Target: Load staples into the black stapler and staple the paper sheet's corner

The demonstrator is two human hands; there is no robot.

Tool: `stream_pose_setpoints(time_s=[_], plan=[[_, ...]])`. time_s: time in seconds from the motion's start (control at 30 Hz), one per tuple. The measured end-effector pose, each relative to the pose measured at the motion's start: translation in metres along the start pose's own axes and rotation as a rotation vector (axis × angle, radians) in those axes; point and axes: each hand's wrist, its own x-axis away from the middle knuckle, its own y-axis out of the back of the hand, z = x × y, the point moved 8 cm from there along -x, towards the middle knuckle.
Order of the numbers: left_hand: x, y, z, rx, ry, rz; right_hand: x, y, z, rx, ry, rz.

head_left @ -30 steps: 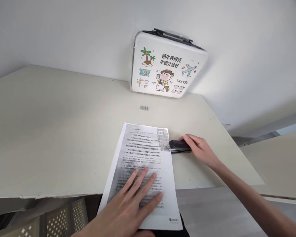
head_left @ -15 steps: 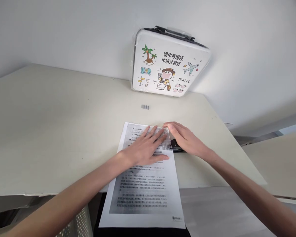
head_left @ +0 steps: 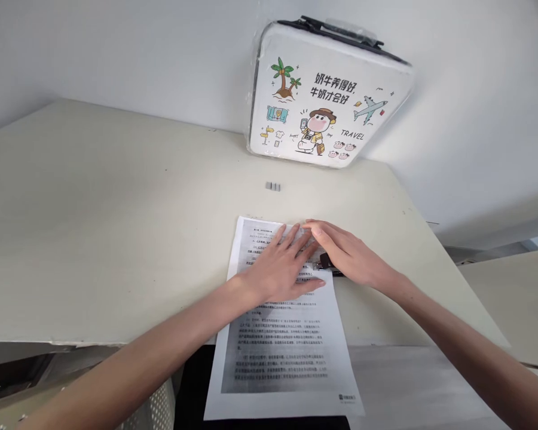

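A printed sheet of paper [head_left: 291, 352] lies partly on the table, its lower end hanging over the front edge. My left hand [head_left: 280, 269] rests flat on the upper part of the sheet with fingers spread, palm down. At the sheet's right edge, a black stapler [head_left: 325, 261] with a clear plastic front reaches over the paper. My right hand [head_left: 345, 254] curves over the stapler with its fingers together, hiding most of it. The fingertips of both hands are close to each other. How far the stapler is pressed down cannot be seen.
Several small grey staple strips [head_left: 273, 186] lie beyond the paper. A white cartoon-printed case [head_left: 327, 95] with a black handle, in clear plastic wrap, leans at the wall. The pale table [head_left: 116, 227] has its front edge near my forearms. A perforated chair [head_left: 152, 406] is below left.
The whole view has shifted, so the case, paper and hands appear further right. Both hands keep nearly the same places on the paper and the stapler.
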Motion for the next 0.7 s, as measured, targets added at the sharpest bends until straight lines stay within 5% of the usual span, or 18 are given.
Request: stream_pose_setpoints(time_s=[0.7], plan=[[-0.0004,-0.0037,-0.0002,0.003,0.024,-0.025,-0.0023,-0.0036,0.0077,0.148,-0.02,-0.043]])
